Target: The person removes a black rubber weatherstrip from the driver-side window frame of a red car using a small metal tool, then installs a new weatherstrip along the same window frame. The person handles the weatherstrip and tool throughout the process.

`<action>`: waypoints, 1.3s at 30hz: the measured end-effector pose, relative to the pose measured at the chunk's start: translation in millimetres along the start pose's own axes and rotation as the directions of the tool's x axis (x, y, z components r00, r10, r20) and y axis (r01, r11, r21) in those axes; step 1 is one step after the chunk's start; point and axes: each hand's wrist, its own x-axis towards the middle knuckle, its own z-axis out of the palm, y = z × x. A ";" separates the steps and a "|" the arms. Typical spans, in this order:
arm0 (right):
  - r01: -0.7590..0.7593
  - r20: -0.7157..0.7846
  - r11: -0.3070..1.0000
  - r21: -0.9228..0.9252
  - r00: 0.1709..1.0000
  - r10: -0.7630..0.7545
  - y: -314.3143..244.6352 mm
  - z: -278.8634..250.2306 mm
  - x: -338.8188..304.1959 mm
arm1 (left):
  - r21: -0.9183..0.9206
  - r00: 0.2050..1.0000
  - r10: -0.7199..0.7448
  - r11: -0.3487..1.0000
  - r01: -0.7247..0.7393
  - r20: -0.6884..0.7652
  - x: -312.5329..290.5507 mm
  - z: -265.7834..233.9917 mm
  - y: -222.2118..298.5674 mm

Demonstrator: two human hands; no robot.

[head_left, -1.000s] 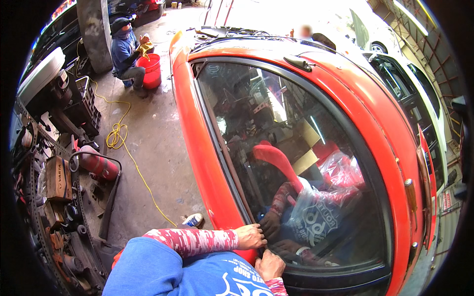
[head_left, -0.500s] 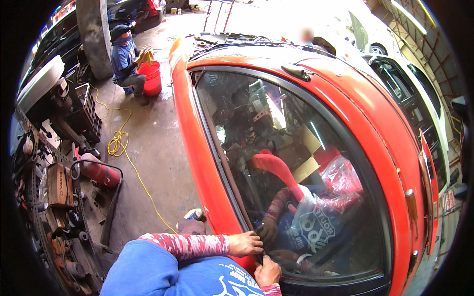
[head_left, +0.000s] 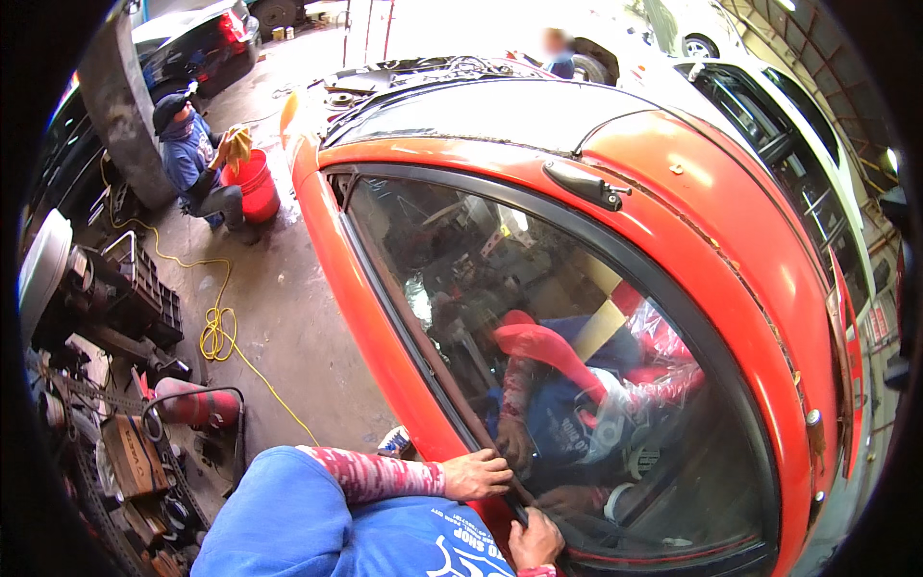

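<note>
A red car's side window [head_left: 567, 385] lies before me, its dark glass framed in black rubber. Along the window's lower edge runs a dark weatherstrip [head_left: 423, 359] on top of the red door [head_left: 375, 351]. My left hand [head_left: 477, 474] rests on the door's top edge, its fingers bent over the strip. Lower down and to the right, my right hand [head_left: 536, 539] is closed round the same strip near the rear corner of the window, thumb raised against it. The glass reflects my hands and blue shirt. Inside the car, a red seat and clear plastic show through.
At the far left a person [head_left: 197, 163] crouches by a red bucket [head_left: 252, 188], holding a yellowish cloth [head_left: 236, 144]. A yellow cord [head_left: 221, 332] lies on the floor. A red cylinder [head_left: 197, 402], a cardboard box [head_left: 135, 454] and crates [head_left: 144, 298] line the left side.
My right hand has shifted slightly down and right along the strip, while my left stays nearly in place. The view has turned a little. The crouching person still holds the cloth.
</note>
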 end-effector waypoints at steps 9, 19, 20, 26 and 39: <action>0.011 -0.032 0.982 -0.186 0.999 -0.017 -10.5 33.3 20.3 | -0.034 0.997 0.043 0.999 -0.041 0.070 3.2 7.6 -11.5; 0.077 0.003 0.990 -0.114 0.997 -0.077 7.9 32.0 23.4 | -0.033 1.000 0.007 0.999 -0.006 0.018 0.6 5.5 -8.0; 0.085 0.010 0.991 -0.104 0.996 -0.084 9.5 31.3 23.7 | -0.043 1.000 0.004 0.999 -0.004 -0.013 0.0 5.7 -6.8; 0.157 0.001 0.985 -0.072 0.988 -0.157 18.0 32.2 24.1 | 0.001 0.996 -0.086 0.996 0.086 -0.001 -8.2 10.8 1.6; 0.222 -0.012 0.972 0.074 0.975 -0.221 19.4 24.1 23.6 | -0.005 0.989 -0.151 0.989 0.150 -0.013 -5.4 16.2 9.7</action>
